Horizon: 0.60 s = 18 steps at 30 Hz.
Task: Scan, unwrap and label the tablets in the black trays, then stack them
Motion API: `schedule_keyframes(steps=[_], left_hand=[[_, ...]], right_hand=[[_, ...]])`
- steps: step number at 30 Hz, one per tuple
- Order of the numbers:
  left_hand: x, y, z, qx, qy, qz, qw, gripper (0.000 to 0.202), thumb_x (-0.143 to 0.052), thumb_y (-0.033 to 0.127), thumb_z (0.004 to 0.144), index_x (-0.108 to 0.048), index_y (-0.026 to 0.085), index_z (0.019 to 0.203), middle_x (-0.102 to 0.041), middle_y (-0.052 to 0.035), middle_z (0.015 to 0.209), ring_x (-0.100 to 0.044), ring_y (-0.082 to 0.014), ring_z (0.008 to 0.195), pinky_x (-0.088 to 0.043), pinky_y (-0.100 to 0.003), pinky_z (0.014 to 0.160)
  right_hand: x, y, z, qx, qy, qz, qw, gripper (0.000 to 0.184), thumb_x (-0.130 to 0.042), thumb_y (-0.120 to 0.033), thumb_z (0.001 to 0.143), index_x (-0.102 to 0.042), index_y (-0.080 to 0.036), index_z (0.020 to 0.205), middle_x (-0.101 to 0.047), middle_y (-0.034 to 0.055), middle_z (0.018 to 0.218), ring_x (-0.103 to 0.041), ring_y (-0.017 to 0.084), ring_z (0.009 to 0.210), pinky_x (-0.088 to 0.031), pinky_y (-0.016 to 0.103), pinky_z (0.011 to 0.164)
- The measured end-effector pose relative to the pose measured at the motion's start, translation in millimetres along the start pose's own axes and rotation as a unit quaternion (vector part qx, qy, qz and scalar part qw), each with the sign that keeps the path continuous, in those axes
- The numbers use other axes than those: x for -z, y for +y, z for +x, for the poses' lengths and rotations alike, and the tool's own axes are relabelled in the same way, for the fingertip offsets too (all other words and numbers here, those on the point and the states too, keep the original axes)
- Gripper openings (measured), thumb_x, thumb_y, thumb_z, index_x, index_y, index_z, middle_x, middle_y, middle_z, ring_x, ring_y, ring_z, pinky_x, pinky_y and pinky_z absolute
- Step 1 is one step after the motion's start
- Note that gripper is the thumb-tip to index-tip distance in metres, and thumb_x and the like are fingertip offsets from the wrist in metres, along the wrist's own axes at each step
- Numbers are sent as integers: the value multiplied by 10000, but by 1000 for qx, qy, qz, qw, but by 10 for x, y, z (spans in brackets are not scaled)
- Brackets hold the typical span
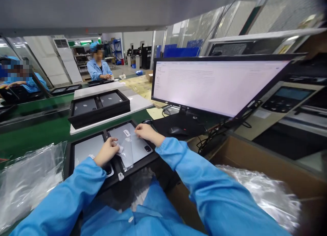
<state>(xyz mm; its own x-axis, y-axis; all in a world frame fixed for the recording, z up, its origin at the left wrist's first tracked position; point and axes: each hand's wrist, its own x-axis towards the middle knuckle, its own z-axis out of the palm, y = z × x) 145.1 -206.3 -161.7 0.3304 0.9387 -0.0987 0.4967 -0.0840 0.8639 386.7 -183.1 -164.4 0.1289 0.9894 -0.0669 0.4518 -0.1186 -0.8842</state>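
Observation:
Two grey tablets lie side by side in a black tray in front of me. Over the right tablet (140, 150) hangs a piece of clear plastic film (127, 158), its lower end near the tray's front edge. My left hand (107, 151) pinches the film's left side, above the divider and partly over the left tablet (88, 149). At the film's upper right, my right hand (148, 133) has thumb and fingertips pressed together on its edge. A small white label (126, 132) shows on the right tablet. The black tray (120, 181) rests at the table's front edge.
Another black tray (102, 115) with two tablets stands on a white board beyond. Clear plastic bags (33, 181) lie at left. A monitor (219, 86), mouse (176, 130) and cardboard box (255, 157) of plastic are at right. Co-workers (98, 67) sit across the table.

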Motion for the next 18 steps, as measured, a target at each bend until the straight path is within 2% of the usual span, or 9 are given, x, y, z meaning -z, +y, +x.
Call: schedule_keyframes(steps=[3,5,10,14,16,18], left_hand=[[13,56,-44,47,-43,-121,991,443,-536,123,638,-485,142,1078,-449,58,632,-476,-111,517,-428,-231,521],[52,87,-77,78,-80,-163,980,441,-542,143,586,-507,154,1025,-441,61,605,-445,-107,493,-389,-223,484],[145,127,-121,81,-146,-112,979,360,-550,190,568,-536,159,926,-500,43,613,-447,-101,493,-341,-216,479],[103,197,-99,70,-180,-85,977,278,-569,217,589,-562,161,861,-512,41,605,-452,-104,502,-341,-214,489],[117,249,-89,66,-173,-112,976,173,-594,229,585,-552,158,737,-498,26,594,-450,-105,516,-339,-211,486],[243,284,-111,47,-124,-207,969,148,-610,225,556,-494,159,621,-461,14,574,-433,-104,517,-336,-213,476]], right_hand=[[-154,-67,322,-36,-31,-20,999,115,-700,-194,873,-663,-121,793,-643,27,572,-624,121,544,-449,196,527],[-236,-94,417,-39,-41,-18,998,162,-694,-205,879,-655,-115,750,-647,40,563,-621,123,529,-450,200,518],[-288,-118,341,11,-2,-104,994,287,-737,-372,853,-689,-140,690,-653,36,537,-602,137,512,-420,231,524],[-283,-156,258,12,-3,-156,988,194,-744,-335,828,-754,-154,760,-710,39,641,-633,153,593,-414,245,561],[-293,-167,256,17,13,-194,981,115,-736,-273,815,-773,-166,790,-752,46,759,-657,164,684,-411,246,589],[-301,-163,264,23,17,-227,973,79,-725,-230,808,-780,-175,818,-769,48,846,-669,173,760,-412,244,614]])
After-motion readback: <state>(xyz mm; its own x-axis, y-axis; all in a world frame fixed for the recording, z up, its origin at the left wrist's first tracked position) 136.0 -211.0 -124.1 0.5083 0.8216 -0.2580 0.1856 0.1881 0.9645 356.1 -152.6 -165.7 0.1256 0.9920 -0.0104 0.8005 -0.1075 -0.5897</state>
